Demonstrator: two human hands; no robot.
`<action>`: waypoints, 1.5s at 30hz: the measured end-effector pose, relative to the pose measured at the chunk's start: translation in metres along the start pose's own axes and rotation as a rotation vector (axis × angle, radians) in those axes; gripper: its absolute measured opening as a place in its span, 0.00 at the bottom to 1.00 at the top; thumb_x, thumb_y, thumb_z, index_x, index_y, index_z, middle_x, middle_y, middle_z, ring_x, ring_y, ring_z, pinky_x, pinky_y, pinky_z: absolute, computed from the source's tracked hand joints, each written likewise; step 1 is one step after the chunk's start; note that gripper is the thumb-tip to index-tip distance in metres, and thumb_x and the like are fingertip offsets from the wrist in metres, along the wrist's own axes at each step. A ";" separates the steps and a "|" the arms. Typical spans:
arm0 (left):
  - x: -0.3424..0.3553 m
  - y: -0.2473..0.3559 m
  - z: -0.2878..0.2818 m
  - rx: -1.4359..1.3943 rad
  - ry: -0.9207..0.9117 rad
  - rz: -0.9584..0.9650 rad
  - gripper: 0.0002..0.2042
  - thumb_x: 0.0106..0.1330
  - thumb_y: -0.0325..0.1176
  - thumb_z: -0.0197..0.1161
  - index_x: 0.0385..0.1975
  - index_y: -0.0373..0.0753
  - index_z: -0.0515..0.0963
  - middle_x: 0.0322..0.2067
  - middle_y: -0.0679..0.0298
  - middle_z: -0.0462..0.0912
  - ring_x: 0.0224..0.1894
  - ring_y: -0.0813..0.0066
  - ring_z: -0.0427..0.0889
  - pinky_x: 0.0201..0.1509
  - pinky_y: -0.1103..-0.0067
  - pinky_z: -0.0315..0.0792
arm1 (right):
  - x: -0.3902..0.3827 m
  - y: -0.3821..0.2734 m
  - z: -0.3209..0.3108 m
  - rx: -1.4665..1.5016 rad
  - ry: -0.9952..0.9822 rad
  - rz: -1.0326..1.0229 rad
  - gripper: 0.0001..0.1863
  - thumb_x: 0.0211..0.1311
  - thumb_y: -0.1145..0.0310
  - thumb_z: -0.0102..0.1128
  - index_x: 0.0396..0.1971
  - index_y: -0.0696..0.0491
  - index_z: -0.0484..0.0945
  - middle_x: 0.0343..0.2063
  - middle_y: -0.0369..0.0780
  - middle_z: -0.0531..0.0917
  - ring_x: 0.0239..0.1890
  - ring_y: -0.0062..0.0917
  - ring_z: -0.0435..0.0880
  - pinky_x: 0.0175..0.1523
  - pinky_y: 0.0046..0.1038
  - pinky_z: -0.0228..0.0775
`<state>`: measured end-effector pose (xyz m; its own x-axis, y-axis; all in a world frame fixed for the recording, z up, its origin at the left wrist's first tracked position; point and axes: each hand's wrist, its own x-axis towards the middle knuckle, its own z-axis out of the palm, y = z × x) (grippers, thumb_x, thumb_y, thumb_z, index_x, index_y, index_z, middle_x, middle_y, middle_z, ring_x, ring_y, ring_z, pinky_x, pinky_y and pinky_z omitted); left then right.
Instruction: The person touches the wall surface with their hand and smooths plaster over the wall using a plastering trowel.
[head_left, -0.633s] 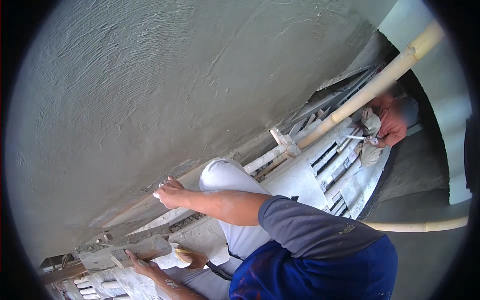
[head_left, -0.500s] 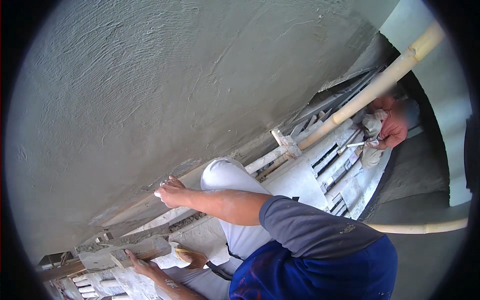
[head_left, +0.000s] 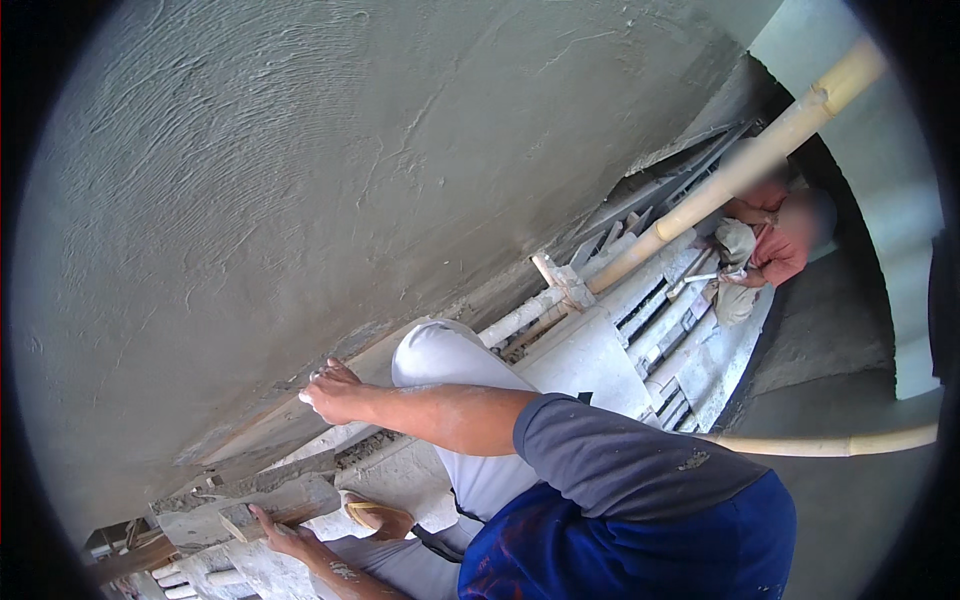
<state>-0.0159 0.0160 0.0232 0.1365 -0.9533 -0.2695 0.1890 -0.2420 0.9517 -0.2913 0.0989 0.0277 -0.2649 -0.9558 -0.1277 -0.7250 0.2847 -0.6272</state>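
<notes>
My left hand [head_left: 287, 533], low on the left, is closed on the near edge of a wooden board [head_left: 195, 525] smeared with grey mortar. Its thumb lies along the top of a wooden piece there. My right hand [head_left: 333, 391] is curled closed beside the lower part of a grey plastered wall [head_left: 300, 190], with pale smears on the fingers. Whatever it holds, if anything, is hidden. Ridged strokes mark the plaster's upper left, while the rest looks smoother.
A bamboo pole [head_left: 700, 198] slants up to the right, and another pole [head_left: 850, 444] runs lower right. Slatted planks [head_left: 670, 325] form the platform under me. Two people in reddish shirts, one in front [head_left: 782, 255], crouch at the far right. My sandalled foot [head_left: 378, 515] rests near the board.
My right hand has shifted slightly left and its wrist has turned a little. The left hand keeps its grip on the board. The whole view has moved slightly, and a second person shows more.
</notes>
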 end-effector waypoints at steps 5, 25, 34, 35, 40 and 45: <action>0.008 -0.006 -0.001 0.045 -0.002 -0.036 0.31 0.52 0.42 0.72 0.52 0.27 0.73 0.55 0.52 0.73 0.53 0.60 0.73 0.58 0.65 0.68 | -0.004 -0.001 -0.002 0.017 0.016 -0.037 0.13 0.53 0.74 0.51 0.38 0.53 0.81 0.37 0.50 0.82 0.48 0.42 0.79 0.63 0.49 0.54; 0.014 -0.011 0.009 0.161 0.002 0.041 0.35 0.57 0.46 0.67 0.57 0.25 0.68 0.57 0.48 0.70 0.54 0.61 0.72 0.58 0.65 0.68 | 0.004 0.006 0.010 0.031 0.080 -0.028 0.09 0.46 0.74 0.57 0.30 0.54 0.82 0.32 0.48 0.84 0.45 0.40 0.81 0.61 0.46 0.57; -0.021 0.011 0.025 0.149 -0.033 -0.006 0.33 0.58 0.46 0.66 0.57 0.25 0.68 0.57 0.49 0.70 0.54 0.60 0.72 0.57 0.64 0.69 | -0.005 0.003 -0.006 0.054 0.030 -0.033 0.10 0.47 0.76 0.55 0.31 0.53 0.82 0.35 0.46 0.84 0.47 0.40 0.80 0.63 0.49 0.55; -0.027 0.014 0.027 0.128 -0.013 0.016 0.33 0.58 0.46 0.66 0.57 0.25 0.68 0.57 0.49 0.70 0.54 0.60 0.72 0.57 0.64 0.69 | -0.005 0.003 -0.007 0.046 -0.005 -0.003 0.10 0.48 0.75 0.55 0.32 0.53 0.81 0.36 0.45 0.83 0.48 0.41 0.80 0.64 0.50 0.54; -0.001 0.003 -0.002 -0.013 0.007 0.074 0.30 0.57 0.40 0.69 0.54 0.27 0.70 0.55 0.51 0.72 0.52 0.61 0.73 0.56 0.64 0.69 | 0.000 -0.005 0.005 0.007 0.026 -0.033 0.10 0.52 0.73 0.53 0.33 0.51 0.81 0.37 0.45 0.83 0.47 0.41 0.80 0.63 0.51 0.56; -0.004 0.005 -0.004 -0.084 -0.019 0.078 0.28 0.56 0.39 0.70 0.52 0.27 0.71 0.52 0.52 0.74 0.50 0.63 0.75 0.54 0.64 0.70 | -0.001 0.001 0.001 -0.033 -0.091 0.005 0.12 0.56 0.69 0.54 0.39 0.51 0.80 0.39 0.49 0.82 0.49 0.43 0.78 0.62 0.51 0.55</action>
<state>-0.0115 0.0191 0.0285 0.1357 -0.9720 -0.1917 0.2593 -0.1519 0.9538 -0.2909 0.1000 0.0267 -0.2109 -0.9565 -0.2015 -0.7444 0.2908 -0.6011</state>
